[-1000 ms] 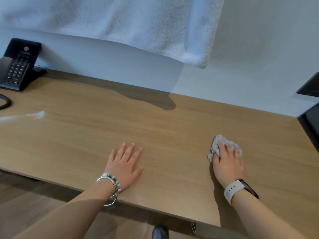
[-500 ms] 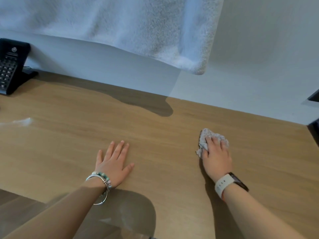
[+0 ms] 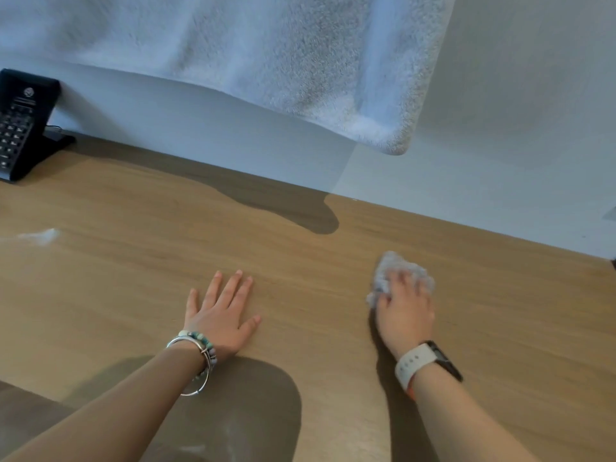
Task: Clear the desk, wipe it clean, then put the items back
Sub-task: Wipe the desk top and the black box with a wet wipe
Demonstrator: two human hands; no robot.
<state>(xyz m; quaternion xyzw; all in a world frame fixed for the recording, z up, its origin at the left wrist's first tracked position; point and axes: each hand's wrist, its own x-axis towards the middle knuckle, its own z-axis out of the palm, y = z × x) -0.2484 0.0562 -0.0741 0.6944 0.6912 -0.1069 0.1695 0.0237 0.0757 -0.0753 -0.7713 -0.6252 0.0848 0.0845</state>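
**Colleague:** What's on the head view?

**Me:** I'm looking down on the desk (image 3: 133, 271), mostly bare wood. My left hand (image 3: 221, 316) lies flat on it, near the front edge and left of centre. Its fingers are straight and spread, holding nothing. I read it as a brace that takes my weight as I lean over.

**Colleague:** And the other?

**Me:** My right hand (image 3: 405, 311) is well to the right of it and slightly farther back. Its fingers curve over a crumpled grey cloth (image 3: 391, 266), with the thumb at the cloth's left side, so it holds the wad and presses it onto the wood. That patch is blurred, so I can't vouch for each finger. I'd guess the cloth is bunched up to give a thick pad under the fingers.

**Colleague:** Anything left on top?

**Me:** A black phone (image 3: 23, 125) stands at the far left on its wedge base, against the wall (image 3: 516, 128). A white towel (image 3: 266, 61) hangs above the far edge, clear of the wood, and casts a shadow there. There's a pale streak (image 3: 40, 236) at the left edge, but I can't tell whether it's glare or residue.

**Colleague:** Which stage, then?

**Me:** Wiping, I judge. The cloth sits on the right side, so the stretch toward the phone probably needs a pass before anything goes back.
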